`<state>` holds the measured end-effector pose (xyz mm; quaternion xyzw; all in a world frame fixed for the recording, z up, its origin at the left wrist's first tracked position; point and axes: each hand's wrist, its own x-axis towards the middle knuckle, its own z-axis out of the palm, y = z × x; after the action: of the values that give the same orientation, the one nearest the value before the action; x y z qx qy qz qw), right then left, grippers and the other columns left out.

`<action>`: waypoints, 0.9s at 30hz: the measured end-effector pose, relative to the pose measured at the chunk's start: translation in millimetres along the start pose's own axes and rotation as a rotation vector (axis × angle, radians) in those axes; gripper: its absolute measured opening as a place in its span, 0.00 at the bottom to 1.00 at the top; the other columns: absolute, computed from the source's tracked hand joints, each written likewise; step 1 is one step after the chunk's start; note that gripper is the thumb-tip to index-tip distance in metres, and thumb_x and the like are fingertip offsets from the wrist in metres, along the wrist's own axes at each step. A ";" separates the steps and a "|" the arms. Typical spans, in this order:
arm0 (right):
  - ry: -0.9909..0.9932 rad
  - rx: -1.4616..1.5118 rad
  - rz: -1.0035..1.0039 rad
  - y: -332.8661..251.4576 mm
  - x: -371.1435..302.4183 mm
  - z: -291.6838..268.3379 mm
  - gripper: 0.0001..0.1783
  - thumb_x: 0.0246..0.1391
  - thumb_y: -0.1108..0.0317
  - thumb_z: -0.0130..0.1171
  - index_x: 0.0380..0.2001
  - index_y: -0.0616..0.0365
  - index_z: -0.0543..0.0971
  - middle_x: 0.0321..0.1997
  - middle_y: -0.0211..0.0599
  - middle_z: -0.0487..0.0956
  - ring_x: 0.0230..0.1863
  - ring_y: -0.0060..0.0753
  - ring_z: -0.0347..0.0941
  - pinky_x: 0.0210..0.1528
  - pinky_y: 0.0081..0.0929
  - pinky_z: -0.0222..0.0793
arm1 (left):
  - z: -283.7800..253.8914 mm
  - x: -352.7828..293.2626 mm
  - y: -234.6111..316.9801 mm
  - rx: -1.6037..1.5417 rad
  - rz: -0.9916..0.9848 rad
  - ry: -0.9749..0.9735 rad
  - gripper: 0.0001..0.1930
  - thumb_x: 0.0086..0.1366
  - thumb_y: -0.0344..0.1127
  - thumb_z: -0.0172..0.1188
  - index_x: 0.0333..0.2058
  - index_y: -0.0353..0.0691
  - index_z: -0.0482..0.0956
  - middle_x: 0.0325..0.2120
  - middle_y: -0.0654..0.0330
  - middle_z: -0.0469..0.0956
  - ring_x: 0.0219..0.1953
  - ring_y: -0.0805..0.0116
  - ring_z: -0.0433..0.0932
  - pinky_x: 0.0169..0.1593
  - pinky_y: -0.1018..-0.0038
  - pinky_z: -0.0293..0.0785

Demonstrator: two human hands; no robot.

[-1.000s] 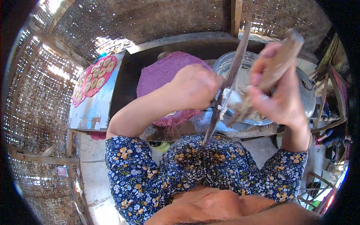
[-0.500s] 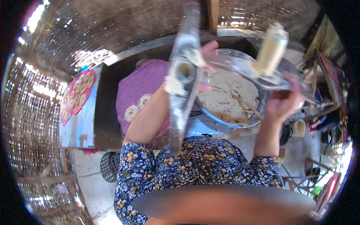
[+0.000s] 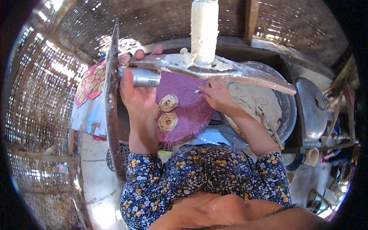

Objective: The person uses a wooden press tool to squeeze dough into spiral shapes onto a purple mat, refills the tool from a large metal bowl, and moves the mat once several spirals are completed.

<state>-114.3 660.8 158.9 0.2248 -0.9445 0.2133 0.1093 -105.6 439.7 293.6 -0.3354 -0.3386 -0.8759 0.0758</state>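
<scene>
My left hand grips a two-part wooden hand press. One bar stands upright with a silver metal cylinder jutting over my palm. The other bar lies across my fingers and reaches right, with a dough-coated plunger rising from it. My right hand is below that bar, fingertips bent together at a small bit of dough over a purple cloth. Two coiled dough rosettes lie on the cloth, and a third is partly hidden by my left wrist.
Right of the cloth stands a wide metal basin of pale dough, with a stick in it. Beyond is a round metal lid. More rosettes lie on a pink cloth at left. Woven walls enclose the area.
The plunger bar has passed from my right hand to my left, swinging leftward. My right hand has moved left to the cloth's edge. The cylinder bar has shifted left and turned.
</scene>
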 end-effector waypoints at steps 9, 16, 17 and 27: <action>-0.108 -0.186 -0.180 15.6 19.4 12.1 0.18 0.47 0.60 0.51 0.43 0.52 0.72 0.41 0.44 0.70 0.47 0.47 0.63 0.50 0.40 0.58 | -14.6 -63.5 56.3 0.091 0.141 0.183 0.17 0.56 0.44 0.59 0.44 0.53 0.71 0.44 0.58 0.66 0.55 0.44 0.60 0.55 0.50 0.57; 0.011 0.267 0.003 45.1 -0.6 -35.5 0.10 0.41 0.61 0.60 0.25 0.55 0.79 0.39 0.36 0.72 0.44 0.40 0.66 0.43 0.34 0.61 | -29.3 -76.3 65.1 0.028 0.093 0.115 0.20 0.54 0.48 0.60 0.46 0.54 0.71 0.50 0.50 0.67 0.56 0.42 0.59 0.57 0.46 0.53; -0.003 0.412 0.115 45.5 -13.8 -61.8 0.10 0.39 0.62 0.61 0.24 0.56 0.79 0.38 0.36 0.72 0.43 0.40 0.67 0.43 0.33 0.61 | -31.5 -79.4 65.9 -0.037 0.062 0.033 0.21 0.54 0.49 0.60 0.46 0.54 0.71 0.50 0.51 0.67 0.55 0.41 0.59 0.58 0.45 0.50; -0.535 -0.383 0.694 130.5 -188.0 -62.7 0.10 0.39 0.68 0.57 0.28 0.62 0.78 0.32 0.48 0.77 0.35 0.48 0.73 0.41 0.38 0.68 | -27.0 -76.9 9.1 0.527 -0.035 -0.053 0.25 0.52 0.49 0.62 0.45 0.41 0.68 0.40 0.57 0.63 0.44 0.52 0.70 0.45 0.59 0.71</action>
<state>-4.3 865.6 111.4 -0.0808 -0.9811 -0.0061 -0.1759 -58.0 408.2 234.7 -0.3211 -0.5627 -0.7494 0.1364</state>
